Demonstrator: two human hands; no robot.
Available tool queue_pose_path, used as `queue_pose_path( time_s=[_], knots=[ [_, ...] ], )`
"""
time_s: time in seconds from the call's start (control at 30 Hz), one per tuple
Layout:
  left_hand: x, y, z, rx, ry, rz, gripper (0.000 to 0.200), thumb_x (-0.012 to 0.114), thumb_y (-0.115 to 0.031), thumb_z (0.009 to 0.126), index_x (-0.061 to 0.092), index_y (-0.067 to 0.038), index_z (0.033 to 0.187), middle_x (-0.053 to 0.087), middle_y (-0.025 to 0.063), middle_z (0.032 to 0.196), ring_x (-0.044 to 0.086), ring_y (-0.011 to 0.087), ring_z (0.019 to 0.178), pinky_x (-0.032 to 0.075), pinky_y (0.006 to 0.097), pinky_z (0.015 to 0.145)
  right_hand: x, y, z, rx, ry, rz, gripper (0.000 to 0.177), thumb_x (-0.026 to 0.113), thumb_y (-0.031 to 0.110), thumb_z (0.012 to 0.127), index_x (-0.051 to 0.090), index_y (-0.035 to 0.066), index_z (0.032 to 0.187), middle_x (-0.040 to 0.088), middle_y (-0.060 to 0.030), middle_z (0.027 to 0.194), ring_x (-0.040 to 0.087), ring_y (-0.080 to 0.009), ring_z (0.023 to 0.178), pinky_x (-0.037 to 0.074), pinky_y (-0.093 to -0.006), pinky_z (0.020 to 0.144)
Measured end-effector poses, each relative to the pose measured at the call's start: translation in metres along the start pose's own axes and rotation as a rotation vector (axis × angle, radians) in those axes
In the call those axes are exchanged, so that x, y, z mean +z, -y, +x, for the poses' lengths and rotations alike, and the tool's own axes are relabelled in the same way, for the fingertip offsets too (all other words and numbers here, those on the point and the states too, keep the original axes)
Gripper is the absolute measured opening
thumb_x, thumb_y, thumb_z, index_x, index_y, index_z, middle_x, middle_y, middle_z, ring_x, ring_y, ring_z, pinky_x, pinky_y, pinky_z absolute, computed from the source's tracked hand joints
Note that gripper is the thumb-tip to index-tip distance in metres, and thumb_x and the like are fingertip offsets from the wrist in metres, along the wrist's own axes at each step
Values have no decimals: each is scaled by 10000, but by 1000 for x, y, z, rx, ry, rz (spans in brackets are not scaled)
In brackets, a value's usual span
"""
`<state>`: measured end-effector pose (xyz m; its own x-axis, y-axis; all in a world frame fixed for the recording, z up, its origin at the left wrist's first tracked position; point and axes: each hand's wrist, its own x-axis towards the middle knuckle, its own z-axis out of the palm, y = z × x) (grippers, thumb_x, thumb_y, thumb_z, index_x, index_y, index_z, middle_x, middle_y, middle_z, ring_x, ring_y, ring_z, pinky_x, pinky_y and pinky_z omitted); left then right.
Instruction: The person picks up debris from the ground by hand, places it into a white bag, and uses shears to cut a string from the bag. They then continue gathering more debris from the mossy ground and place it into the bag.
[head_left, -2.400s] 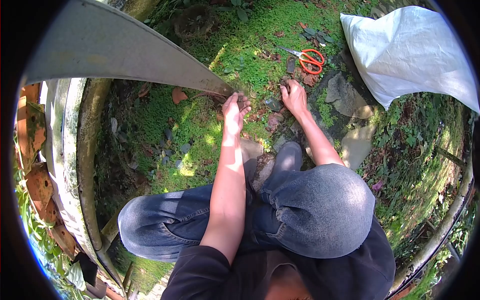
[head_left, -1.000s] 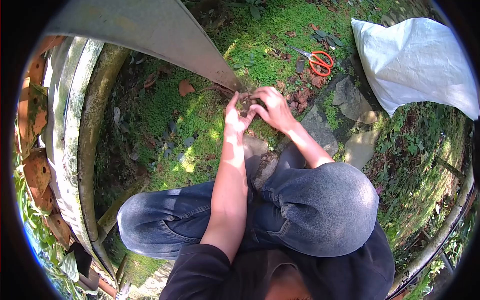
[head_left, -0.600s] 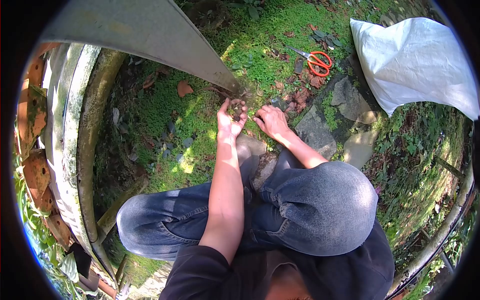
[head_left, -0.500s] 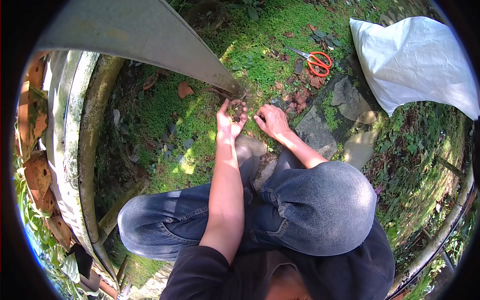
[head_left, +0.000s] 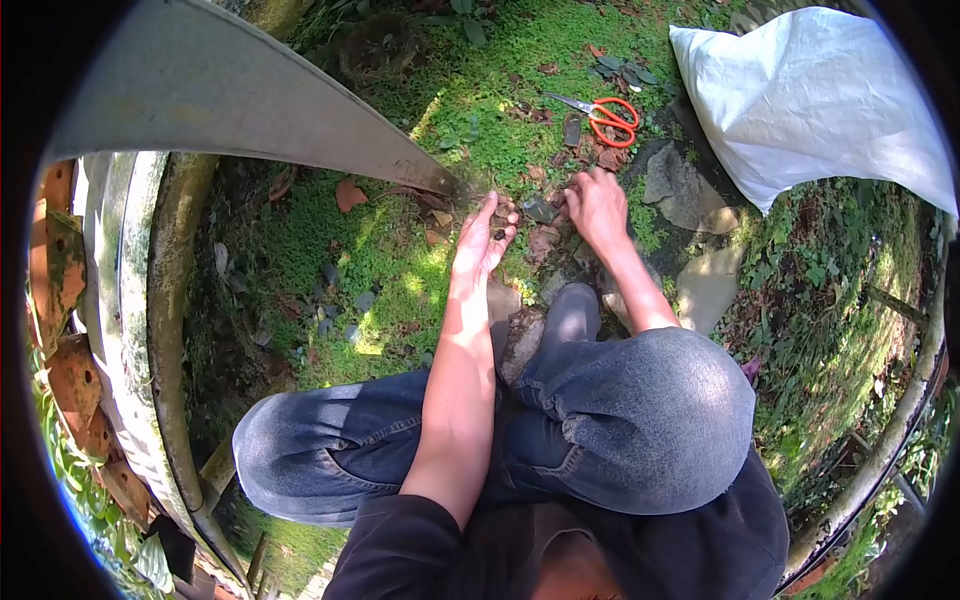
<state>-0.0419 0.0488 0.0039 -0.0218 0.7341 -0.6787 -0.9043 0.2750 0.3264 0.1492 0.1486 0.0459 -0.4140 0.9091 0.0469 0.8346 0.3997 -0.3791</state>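
Note:
My left hand (head_left: 487, 236) is turned palm up with its fingers curled around small dark bits that are too small to name. It is just below the lower tip of the grey post (head_left: 400, 160). To its right, my right hand (head_left: 598, 208) reaches down to the ground with bent fingers, beside brown dry leaves (head_left: 603, 155) and a small grey stone (head_left: 540, 210). Its fingertips are partly hidden, and I cannot make out what they hold. Scissors with red handles (head_left: 613, 122) lie on the moss above my right hand.
A white sack (head_left: 810, 100) stands at the upper right. Flat stones (head_left: 710, 285) lie right of my right hand. My bent knees (head_left: 660, 420) frame the lower area. A curved mossy pipe (head_left: 180, 300) runs down the left side, near broken orange tiles (head_left: 75, 380).
My right hand has moved away from my left, up and to the right, onto the ground by the leaves. The view has shifted slightly.

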Motion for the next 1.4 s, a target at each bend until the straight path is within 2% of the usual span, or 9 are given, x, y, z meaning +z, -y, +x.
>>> queue_pose_path(
  time_s=[0.13,0.23,0.53,0.73,0.97,1.03,1.13,1.37,1.4],
  knots=[
    [15,1,1,-2,16,43,257,587,-293,1010,579,-37,1025,608,89,937,597,161,760,503,242,544,11,-42,6,13,249,-498,215,550,171,860,731,56,879,644,-149,1026,573,-302,984,464,-435,813],
    [21,0,0,13,-9,70,216,598,-278,1006,606,-63,988,636,58,888,612,141,707,492,235,526,16,-40,14,1,363,-602,228,533,190,891,739,94,903,649,-121,1032,567,-277,1010,446,-440,834],
    [12,-9,1,61,28,38,204,606,-266,1001,607,-63,991,631,58,877,612,144,699,475,238,505,42,-46,26,23,355,-688,197,512,174,890,686,88,919,667,-109,951,598,-272,912,455,-475,770],
    [13,-12,0,69,18,35,197,614,-265,996,611,-67,990,634,58,868,612,146,695,473,241,503,36,-65,27,-66,339,-525,199,476,158,902,654,71,886,676,-138,889,644,-314,866,499,-478,723],
    [17,-5,5,30,18,52,201,626,-274,989,618,-73,993,634,49,874,615,149,696,486,251,528,7,-73,28,-113,363,-262,186,655,213,819,679,29,830,679,-169,919,662,-357,903,535,-474,802],
    [18,-3,5,20,16,72,206,628,-281,988,623,-76,1008,636,49,876,627,152,715,505,258,545,-11,-57,28,-100,390,-225,175,659,201,805,712,35,824,685,-139,962,678,-337,908,543,-462,806],
    [28,1,2,16,-63,227,270,582,-338,1007,629,-74,1041,650,61,902,652,157,771,543,293,577,-21,-16,19,-11,339,169,204,708,193,777,721,13,872,661,-164,965,669,-341,906,545,-462,816],
    [27,27,22,-37,-36,-22,369,515,-419,1019,617,-67,1065,656,93,915,651,185,855,553,391,785,-13,64,-9,-240,160,340,226,683,150,808,682,2,980,615,-139,909,637,-316,889,522,-430,805],
    [27,26,20,-34,-104,-40,353,515,-407,1022,613,-69,1051,647,93,901,640,183,828,548,371,749,-11,64,-9,-250,149,393,216,676,130,816,681,-5,985,617,-142,907,644,-306,866,529,-422,788]
  ],
)
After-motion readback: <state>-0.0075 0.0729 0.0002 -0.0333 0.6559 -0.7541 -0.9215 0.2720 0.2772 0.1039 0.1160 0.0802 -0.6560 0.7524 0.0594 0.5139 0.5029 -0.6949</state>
